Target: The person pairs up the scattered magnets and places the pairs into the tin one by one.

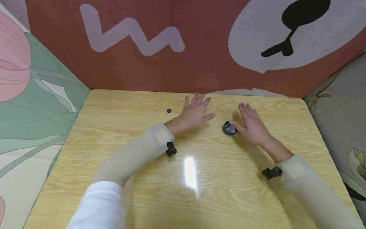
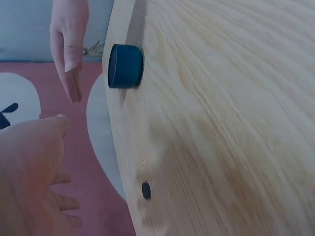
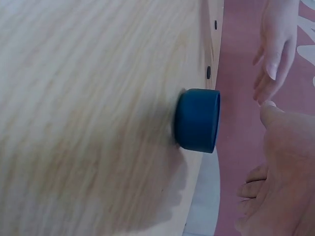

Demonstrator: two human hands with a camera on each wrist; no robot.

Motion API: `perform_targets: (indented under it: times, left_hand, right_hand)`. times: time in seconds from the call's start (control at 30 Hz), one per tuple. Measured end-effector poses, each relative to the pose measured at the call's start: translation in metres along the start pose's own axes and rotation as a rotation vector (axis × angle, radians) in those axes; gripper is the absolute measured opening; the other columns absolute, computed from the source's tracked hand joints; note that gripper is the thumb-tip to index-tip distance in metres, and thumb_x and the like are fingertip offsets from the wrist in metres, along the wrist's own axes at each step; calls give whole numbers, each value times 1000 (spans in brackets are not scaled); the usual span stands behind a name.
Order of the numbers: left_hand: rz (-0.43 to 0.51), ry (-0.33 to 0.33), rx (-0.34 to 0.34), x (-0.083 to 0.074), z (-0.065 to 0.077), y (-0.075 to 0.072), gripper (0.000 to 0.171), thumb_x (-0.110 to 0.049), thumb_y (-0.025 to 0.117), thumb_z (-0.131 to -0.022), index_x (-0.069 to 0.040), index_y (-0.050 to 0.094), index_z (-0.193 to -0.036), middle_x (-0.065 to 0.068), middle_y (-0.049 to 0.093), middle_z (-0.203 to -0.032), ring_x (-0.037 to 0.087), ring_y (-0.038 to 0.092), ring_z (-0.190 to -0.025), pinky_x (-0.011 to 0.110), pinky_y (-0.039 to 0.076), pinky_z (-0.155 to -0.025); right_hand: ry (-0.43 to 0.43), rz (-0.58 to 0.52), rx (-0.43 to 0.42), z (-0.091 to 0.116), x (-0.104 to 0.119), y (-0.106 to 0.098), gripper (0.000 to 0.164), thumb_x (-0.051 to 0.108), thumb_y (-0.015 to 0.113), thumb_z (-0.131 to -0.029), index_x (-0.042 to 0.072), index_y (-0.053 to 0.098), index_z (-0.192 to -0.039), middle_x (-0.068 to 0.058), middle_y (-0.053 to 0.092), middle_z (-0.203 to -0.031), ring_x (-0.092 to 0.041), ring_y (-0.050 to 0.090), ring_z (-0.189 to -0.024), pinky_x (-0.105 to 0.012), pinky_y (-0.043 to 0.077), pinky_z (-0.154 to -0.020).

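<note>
A small dark blue round cup (image 1: 227,130) stands upright on the wooden table (image 1: 228,178). My right hand (image 1: 253,128) hovers beside it with straight fingers, and its thumb overlaps the cup's rim in the head view. Fingers spread, my left hand (image 1: 193,114) is held over the far middle of the table, left of the cup. To the left of that hand lies a small dark disc (image 1: 169,110). Two such discs, a nearer disc (image 3: 208,72) and a farther disc (image 3: 215,24), show in the right wrist view; in the head view one is hidden. Neither hand holds anything.
A red-brown printed wall covering (image 1: 200,70) rises at the table's far edge. Patterned cloth, the left drape (image 1: 51,111) and the grey right drape (image 1: 337,127), flanks the table. Small black cameras, the left camera (image 1: 171,149) and the right camera (image 1: 272,173), jut from the wrists.
</note>
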State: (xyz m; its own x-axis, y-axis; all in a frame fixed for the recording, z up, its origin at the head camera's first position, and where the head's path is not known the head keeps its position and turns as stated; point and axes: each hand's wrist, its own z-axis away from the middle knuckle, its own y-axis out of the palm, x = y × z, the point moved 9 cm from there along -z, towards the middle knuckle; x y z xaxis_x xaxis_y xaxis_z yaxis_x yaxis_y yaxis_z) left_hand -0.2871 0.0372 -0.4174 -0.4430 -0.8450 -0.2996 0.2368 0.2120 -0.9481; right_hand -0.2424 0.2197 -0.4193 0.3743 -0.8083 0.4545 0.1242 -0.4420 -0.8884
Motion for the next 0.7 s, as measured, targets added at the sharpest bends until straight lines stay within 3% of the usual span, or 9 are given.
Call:
perform_targets:
  times: [0.33, 0.7]
  left_hand:
    - [20, -46, -26, 37, 17, -8, 75, -59, 49, -102, -15, 31, -160, 15, 21, -167, 35, 10, -155, 69, 7, -117]
    - [10, -100, -79, 75, 35, -9, 75, -55, 52, -102, -11, 32, -159, 19, 24, -165, 38, 13, -154, 71, 7, -116]
  right_hand:
    - [-8, 10, 32, -17, 17, -1, 80, 39, 56, -106, -11, 20, -156, -35, 21, -161, -48, 8, -152, -63, 7, -120]
    - [-33, 36, 45, -38, 34, 15, 80, 38, 58, -105, -12, 23, -155, -33, 23, -161, -48, 12, -152, -62, 9, -120]
